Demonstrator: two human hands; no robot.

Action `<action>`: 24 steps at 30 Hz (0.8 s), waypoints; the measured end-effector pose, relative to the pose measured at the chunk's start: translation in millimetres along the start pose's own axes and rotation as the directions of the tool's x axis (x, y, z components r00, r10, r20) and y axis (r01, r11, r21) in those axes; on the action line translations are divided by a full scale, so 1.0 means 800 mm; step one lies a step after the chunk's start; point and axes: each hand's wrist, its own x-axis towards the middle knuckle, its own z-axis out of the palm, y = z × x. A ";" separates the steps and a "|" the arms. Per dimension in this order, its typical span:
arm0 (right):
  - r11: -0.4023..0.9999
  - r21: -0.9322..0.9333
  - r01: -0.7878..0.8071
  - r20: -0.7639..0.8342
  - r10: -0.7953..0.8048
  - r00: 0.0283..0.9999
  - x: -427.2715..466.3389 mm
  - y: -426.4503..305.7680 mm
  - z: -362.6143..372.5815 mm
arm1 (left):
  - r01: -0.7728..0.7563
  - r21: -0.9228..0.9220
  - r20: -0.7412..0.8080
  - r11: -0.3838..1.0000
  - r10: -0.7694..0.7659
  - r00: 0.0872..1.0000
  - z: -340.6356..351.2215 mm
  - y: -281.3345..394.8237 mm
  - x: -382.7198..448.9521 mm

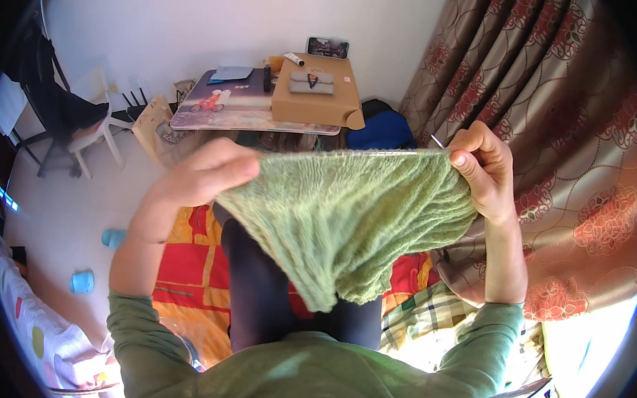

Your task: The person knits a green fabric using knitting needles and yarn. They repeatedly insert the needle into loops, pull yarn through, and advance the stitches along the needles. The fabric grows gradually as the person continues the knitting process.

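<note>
A piece of green knitted fabric (350,211) hangs in loose folds from its stretched top edge, above my lap. A thin knitting needle runs along that edge, and its pale tip (436,141) sticks out beside my right hand. My left hand (212,169), slightly blurred, grips the fabric's upper left corner. The upper right corner is pinched between the thumb and fingers of my right hand (479,167). The fabric's lower end hangs between my dark-clad legs.
Ahead is a low table (236,116) with a cardboard box (318,104), a grey pouch (297,84) and a propped phone (327,47). A patterned curtain (555,211) hangs at the right. A white chair (109,118) and blue slippers (82,282) are at the left. Beneath me lies a red-orange bedspread (185,267).
</note>
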 end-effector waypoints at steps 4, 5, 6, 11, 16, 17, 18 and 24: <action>0.997 -0.042 0.064 0.024 -0.063 0.998 0.000 -0.065 -0.003 | -0.301 0.029 -0.299 0.953 0.296 0.907 0.014 0.110 -0.059; 0.992 -0.020 0.123 0.010 -0.123 0.992 0.002 -0.084 -0.005 | -0.349 0.068 -0.309 0.935 0.352 0.883 0.007 0.128 -0.068; 0.985 -0.047 0.166 -0.018 -0.167 0.986 0.001 -0.103 -0.012 | -0.402 0.104 -0.309 0.910 0.413 0.857 0.000 0.141 -0.074; 0.962 -0.023 0.273 -0.060 -0.274 0.960 0.015 -0.124 -0.018 | -0.413 -0.140 -0.237 0.900 0.375 0.896 -0.007 0.129 -0.053; 0.973 -0.123 0.198 0.072 -0.190 0.979 0.028 -0.089 -0.032 | 0.038 -0.151 0.276 0.988 0.005 0.961 0.030 -0.015 0.012; 0.965 -0.139 0.224 0.079 -0.215 0.973 0.029 -0.088 -0.033 | 0.009 -0.142 0.301 0.990 0.035 0.953 0.028 -0.024 0.011; 0.965 -0.142 0.220 0.062 -0.214 0.975 0.027 -0.094 -0.039 | -0.082 -0.150 0.309 0.985 0.126 0.943 0.018 -0.016 0.008; 0.946 0.010 0.323 -0.037 -0.323 0.946 0.010 -0.130 -0.065 | -0.463 -0.134 -0.170 0.876 0.440 0.882 0.007 0.077 -0.046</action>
